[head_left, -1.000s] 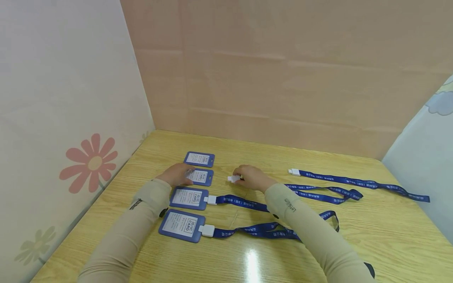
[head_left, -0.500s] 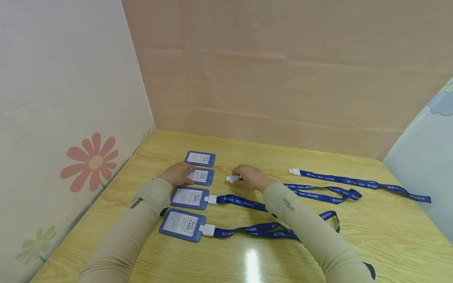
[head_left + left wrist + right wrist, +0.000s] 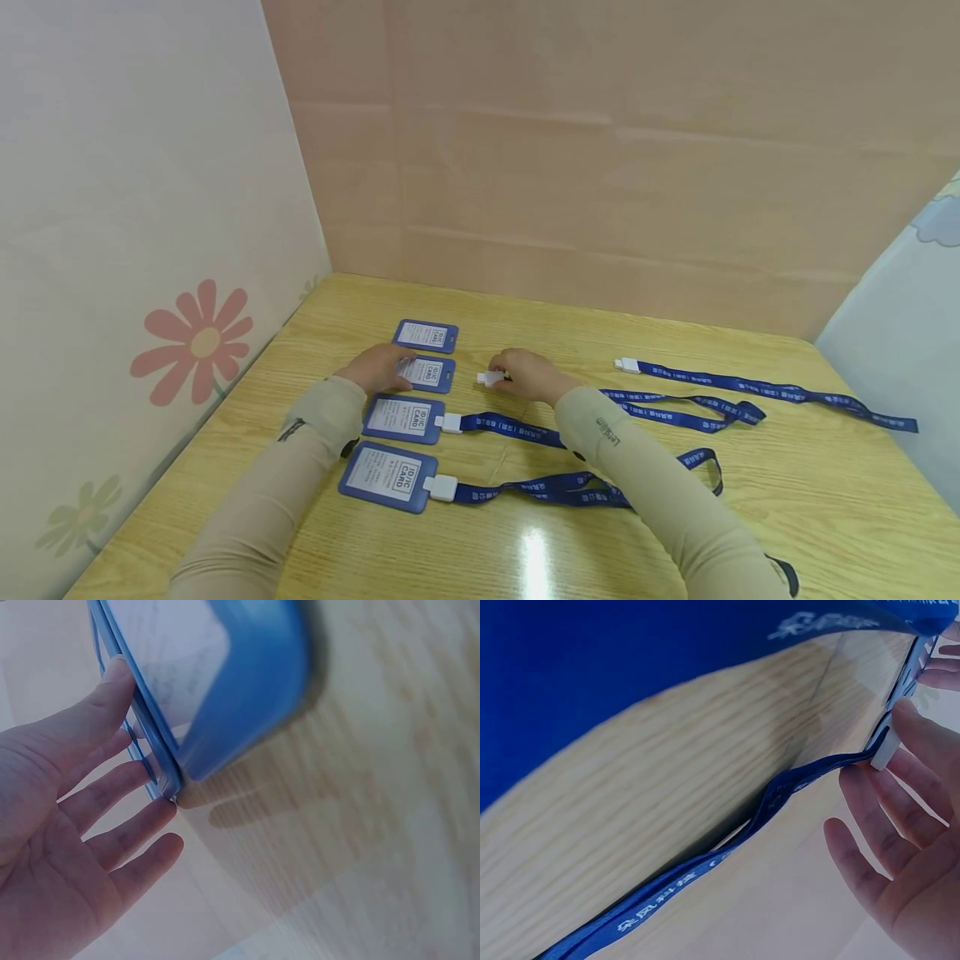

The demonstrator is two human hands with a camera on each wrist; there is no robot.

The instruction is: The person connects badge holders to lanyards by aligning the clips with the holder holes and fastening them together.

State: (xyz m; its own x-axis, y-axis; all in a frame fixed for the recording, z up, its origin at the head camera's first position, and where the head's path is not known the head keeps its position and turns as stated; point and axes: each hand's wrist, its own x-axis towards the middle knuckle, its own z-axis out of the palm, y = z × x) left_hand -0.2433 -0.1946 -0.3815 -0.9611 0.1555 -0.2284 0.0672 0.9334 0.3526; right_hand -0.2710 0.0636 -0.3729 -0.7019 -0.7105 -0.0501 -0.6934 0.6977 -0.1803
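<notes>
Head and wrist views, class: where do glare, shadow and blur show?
Head: a glare streak on the table, bottom centre; left wrist: the near card holder soft, finger-like shadows on the table; right wrist: the large near lanyard soft-edged, lettering on the lower lanyard crisper.

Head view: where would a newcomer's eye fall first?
Probably on the large red-petalled flower on the pale wall at left. Next, near the middle, the bare left hand holds a blue rectangular card holder, and the bare right hand pinches a white plastic clip. Dark blue fabric lanyards with white lettering stretch rightward across the wooden table.
</notes>
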